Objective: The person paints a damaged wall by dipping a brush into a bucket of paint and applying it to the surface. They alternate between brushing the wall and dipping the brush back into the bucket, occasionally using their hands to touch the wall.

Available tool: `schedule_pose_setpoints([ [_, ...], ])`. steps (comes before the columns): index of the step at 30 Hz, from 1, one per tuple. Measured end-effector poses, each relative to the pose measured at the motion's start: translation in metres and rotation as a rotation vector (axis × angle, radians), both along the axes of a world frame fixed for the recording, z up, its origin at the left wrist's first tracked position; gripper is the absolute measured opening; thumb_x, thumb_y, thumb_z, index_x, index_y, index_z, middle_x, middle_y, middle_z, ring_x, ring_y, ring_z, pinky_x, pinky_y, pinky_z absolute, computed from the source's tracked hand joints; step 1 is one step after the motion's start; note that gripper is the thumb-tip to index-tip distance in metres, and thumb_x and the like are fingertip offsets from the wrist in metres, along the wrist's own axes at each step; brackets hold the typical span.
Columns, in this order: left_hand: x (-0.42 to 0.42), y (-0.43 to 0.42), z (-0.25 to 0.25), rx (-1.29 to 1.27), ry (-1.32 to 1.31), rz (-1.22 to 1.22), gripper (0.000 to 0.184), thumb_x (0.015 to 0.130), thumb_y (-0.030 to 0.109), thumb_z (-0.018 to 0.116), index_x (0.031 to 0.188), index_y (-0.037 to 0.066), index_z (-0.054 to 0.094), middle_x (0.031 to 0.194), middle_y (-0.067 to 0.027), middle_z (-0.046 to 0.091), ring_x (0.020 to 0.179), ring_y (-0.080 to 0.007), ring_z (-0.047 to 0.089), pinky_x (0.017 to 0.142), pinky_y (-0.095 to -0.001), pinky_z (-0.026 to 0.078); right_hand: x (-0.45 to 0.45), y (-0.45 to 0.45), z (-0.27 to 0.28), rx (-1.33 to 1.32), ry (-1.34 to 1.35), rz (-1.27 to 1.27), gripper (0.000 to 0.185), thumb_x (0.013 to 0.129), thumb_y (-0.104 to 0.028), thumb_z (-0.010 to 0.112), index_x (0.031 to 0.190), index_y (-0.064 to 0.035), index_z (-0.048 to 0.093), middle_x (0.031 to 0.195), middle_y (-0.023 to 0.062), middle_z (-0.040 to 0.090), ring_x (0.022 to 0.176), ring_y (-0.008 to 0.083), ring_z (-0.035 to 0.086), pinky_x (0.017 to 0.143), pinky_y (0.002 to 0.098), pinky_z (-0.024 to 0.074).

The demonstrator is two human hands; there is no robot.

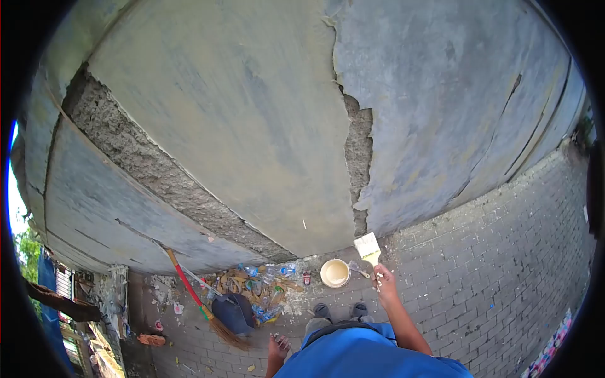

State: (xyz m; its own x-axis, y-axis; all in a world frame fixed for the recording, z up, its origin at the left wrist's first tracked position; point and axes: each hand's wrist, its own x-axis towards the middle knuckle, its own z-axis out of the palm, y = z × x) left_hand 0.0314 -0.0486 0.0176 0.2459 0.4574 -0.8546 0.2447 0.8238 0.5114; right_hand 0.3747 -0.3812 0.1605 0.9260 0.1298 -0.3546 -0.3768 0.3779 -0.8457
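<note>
My right hand is closed round the handle of a wide paintbrush, whose pale, paint-covered bristles point up toward the foot of the wall. Just left of the brush, a round tub of cream paint stands on the paving, with a small handled tool beside it. Low in the view, my left hand hangs with its fingers curled loosely and apart, holding nothing visible. The wall has pale coating on its middle part and bare grey to the right, with rough broken strips between.
A broom leans at the wall beside a dark dustpan. Leaves and plastic litter lie by the wall's base. A red can stands near the tub. A brick lies at the lower left. Brick paving stretches right.
</note>
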Motion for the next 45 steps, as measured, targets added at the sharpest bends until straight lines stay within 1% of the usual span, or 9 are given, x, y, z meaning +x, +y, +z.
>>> schedule_pose_setpoints([
  [2, 0.004, 0.001, -0.007, -0.017, 0.026, -0.004, 0.046, 0.096, 0.057, 0.041, 0.124, 0.020, 0.045, 0.116, -0.0105, 0.055, 0.116, -0.0324, 0.052, 0.095, -0.0529, 0.042, -0.015, -0.009, -0.009, -0.054, 0.069, 0.045, 0.015, 0.099, -0.018, 0.052, 0.087, -0.0119, 0.058, 0.065, -0.0047, 0.046, 0.049, 0.0038, 0.037, 0.043, 0.0213, 0.0264],
  [6, 0.000, 0.003, -0.012, -0.068, 0.074, 0.010, 0.045, 0.097, 0.054, 0.042, 0.125, 0.018, 0.045, 0.115, -0.0112, 0.055, 0.108, -0.0317, 0.056, 0.089, -0.0516, 0.045, -0.022, -0.014, -0.066, -0.051, 0.290, 0.023, 0.010, 0.095, -0.008, 0.049, 0.095, -0.0117, 0.059, 0.067, -0.0008, 0.051, 0.047, 0.0057, 0.041, 0.040, 0.0229, 0.0277],
  [12, 0.032, 0.023, -0.024, -0.099, 0.106, -0.005, 0.043, 0.097, 0.051, 0.043, 0.122, 0.017, 0.046, 0.113, -0.0105, 0.055, 0.106, -0.0306, 0.056, 0.086, -0.0502, 0.045, -0.010, -0.004, -0.062, 0.054, 0.491, 0.103, 0.019, 0.094, -0.009, 0.052, 0.112, -0.0102, 0.059, 0.073, 0.0022, 0.056, 0.048, 0.0093, 0.041, 0.042, 0.0257, 0.0325],
  [20, 0.107, 0.077, -0.014, -0.096, 0.048, -0.105, 0.039, 0.096, 0.048, 0.044, 0.118, 0.015, 0.048, 0.109, -0.0094, 0.055, 0.103, -0.0290, 0.056, 0.083, -0.0484, 0.045, 0.030, 0.057, -0.055, 0.018, 0.354, 0.069, 0.017, 0.096, -0.017, 0.056, 0.112, -0.0129, 0.060, 0.072, 0.0011, 0.054, 0.049, 0.0097, 0.041, 0.044, 0.0264, 0.0334],
  [27, 0.176, 0.132, -0.005, -0.040, -0.047, -0.227, 0.036, 0.096, 0.045, 0.046, 0.115, 0.014, 0.049, 0.105, -0.0085, 0.055, 0.101, -0.0276, 0.057, 0.080, -0.0468, 0.046, 0.095, 0.131, -0.002, 0.090, 0.165, 0.030, 0.018, 0.097, -0.017, 0.055, 0.114, -0.0114, 0.059, 0.071, 0.0004, 0.053, 0.050, 0.0090, 0.041, 0.045, 0.0246, 0.0320],
  [31, 0.190, 0.158, -0.010, -0.012, -0.088, -0.282, 0.035, 0.096, 0.044, 0.046, 0.113, 0.013, 0.050, 0.103, -0.0080, 0.055, 0.099, -0.0268, 0.057, 0.078, -0.0459, 0.046, 0.100, 0.159, 0.003, 0.186, 0.169, -0.044, 0.014, 0.097, -0.023, 0.055, 0.104, -0.0124, 0.059, 0.067, -0.0011, 0.049, 0.048, 0.0088, 0.037, 0.045, 0.0250, 0.0304],
  [34, 0.181, 0.169, -0.025, -0.012, -0.081, -0.315, 0.033, 0.096, 0.042, 0.047, 0.112, 0.013, 0.050, 0.102, -0.0076, 0.055, 0.098, -0.0262, 0.057, 0.077, -0.0453, 0.046, 0.089, 0.165, -0.030, 0.223, 0.295, -0.106, 0.020, 0.095, -0.031, 0.058, 0.104, -0.0135, 0.058, 0.067, -0.0013, 0.046, 0.047, 0.0090, 0.036, 0.043, 0.0255, 0.0294],
  [38, 0.147, 0.175, -0.058, -0.071, -0.003, -0.346, 0.032, 0.096, 0.041, 0.048, 0.110, 0.012, 0.051, 0.100, -0.0071, 0.055, 0.097, -0.0254, 0.057, 0.075, -0.0444, 0.046, 0.051, 0.157, -0.077, 0.227, 0.388, -0.156, 0.020, 0.096, -0.027, 0.056, 0.106, -0.0111, 0.062, 0.063, -0.0020, 0.046, 0.046, 0.0088, 0.037, 0.041, 0.0258, 0.0292],
  [45, 0.034, 0.204, -0.114, -0.182, 0.218, -0.403, 0.029, 0.096, 0.038, 0.049, 0.107, 0.011, 0.052, 0.096, -0.0062, 0.055, 0.094, -0.0241, 0.057, 0.072, -0.0428, 0.046, -0.024, 0.126, -0.061, -0.078, 0.342, -0.282, 0.031, 0.094, -0.029, 0.062, 0.119, -0.0099, 0.060, 0.065, -0.0027, 0.051, 0.048, 0.0072, 0.041, 0.043, 0.0233, 0.0322],
])
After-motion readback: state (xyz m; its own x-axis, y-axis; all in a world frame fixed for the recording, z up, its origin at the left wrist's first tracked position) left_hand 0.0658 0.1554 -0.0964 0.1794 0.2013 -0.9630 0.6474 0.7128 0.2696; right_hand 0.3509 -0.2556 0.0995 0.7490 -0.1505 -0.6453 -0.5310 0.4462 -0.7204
